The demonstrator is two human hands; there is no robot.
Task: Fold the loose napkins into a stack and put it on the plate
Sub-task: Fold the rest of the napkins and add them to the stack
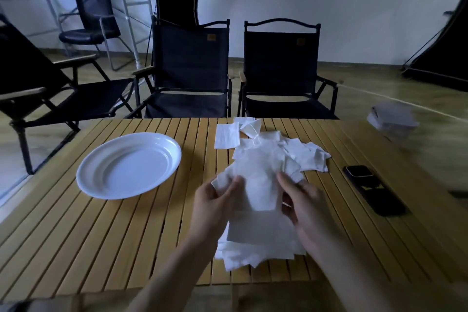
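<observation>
Nearest the camera, a low pile of folded white paper napkins (pixel 255 246) lies on the slatted yellow wooden bench (pixel 101 235), close to its front edge. Just above that pile, both bare hands grip a single white paper napkin (pixel 255 185) raised off the bench: the left hand (pixel 215 204) pinches its left edge between thumb and fingers, and the right hand (pixel 301 201) clasps its right edge, thumb on top. The sheet hangs between them with its lower part drooping toward the pile.

Beyond the hands, a loose heap of crumpled and flat white napkins (pixel 273 144) spreads across the middle of the bench up to its far edge. To the left of the hands and the heap, apart from both, sits a round white plate (pixel 106 180) with nothing on it. To the right, near the bench's right side, lies a black phone (pixel 372 189). Farther right, at the far right corner, is a blurred whitish packet (pixel 392 119); I cannot tell what it contains.

Behind the bench stand two black folding fabric chairs (pixel 192 66), with a third at the left and a black office chair (pixel 93 18) against the wall.
</observation>
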